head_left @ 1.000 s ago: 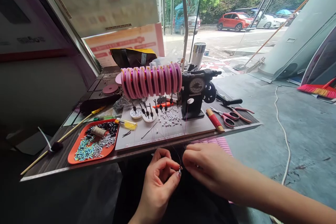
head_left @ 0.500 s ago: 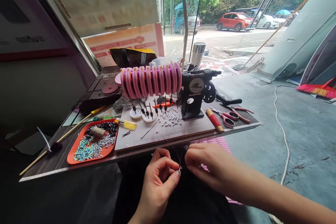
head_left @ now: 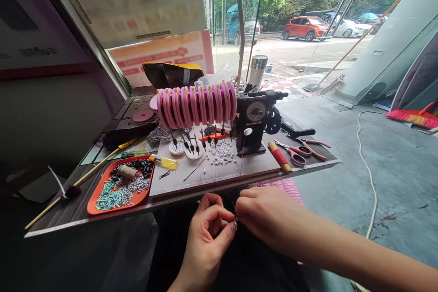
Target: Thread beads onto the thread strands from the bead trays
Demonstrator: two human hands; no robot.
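Note:
In front of the table edge, my left hand [head_left: 210, 237] pinches a small piece at the ends of thin threads, between thumb and forefinger. Close against it on the right, my right hand [head_left: 263, 214] has its fingers curled together; what they hold, if anything, is hidden. Thin threads [head_left: 242, 157] run down toward the hands from the black winding machine [head_left: 255, 118]. Pink rings [head_left: 196, 105] line its roller, and small black weighted clips hang beneath. Loose white beads [head_left: 221, 153] lie on the pale board [head_left: 191, 175] under the roller.
An orange tray [head_left: 119, 210] of beads and tubes sits at the left, beside a yellow lighter [head_left: 164, 162]. Scissors [head_left: 297, 157], pliers [head_left: 315, 149] and a red-wrapped stick [head_left: 279, 157] lie right. A white cable [head_left: 371, 178] crosses the floor.
My right hand has moved left and now meets the fingertips of my left hand, its fingers drawn closer together. My left hand has hardly moved.

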